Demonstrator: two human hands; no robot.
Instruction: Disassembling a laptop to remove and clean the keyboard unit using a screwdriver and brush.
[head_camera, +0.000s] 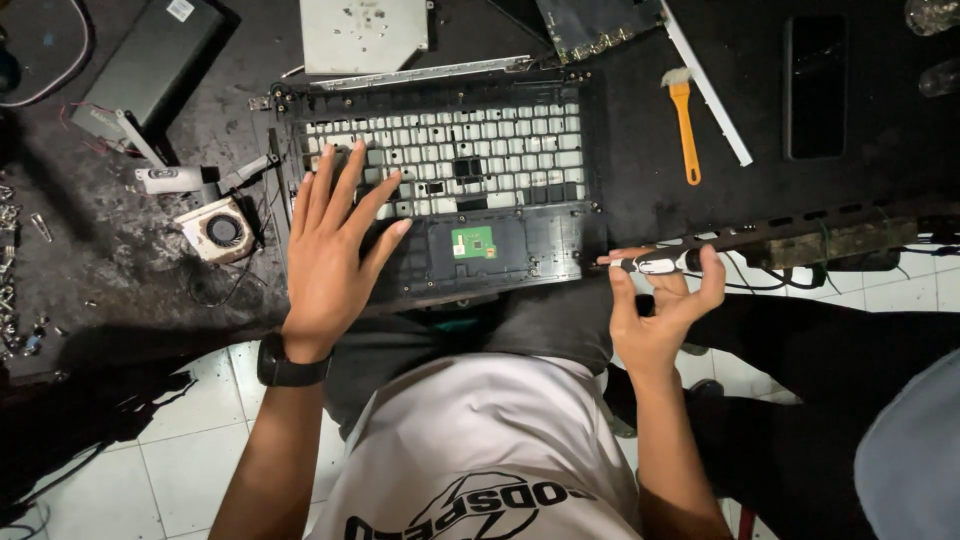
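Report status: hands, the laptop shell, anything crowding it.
Left hand flat on the laptop shell, fingers spread. Right hand holds a small screwdriver at the shell's right edge. Cooling fan lies left, orange brush right.

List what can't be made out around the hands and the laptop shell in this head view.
- Black laptop keyboard shell: its left palm-rest corner lies under the left hand.
- Small black-and-white tool in the right hand: fingers and glare mask its kind.
- Tiny screws at the left edge: too small to count.
- Dark circuit board: cut by the top edge.
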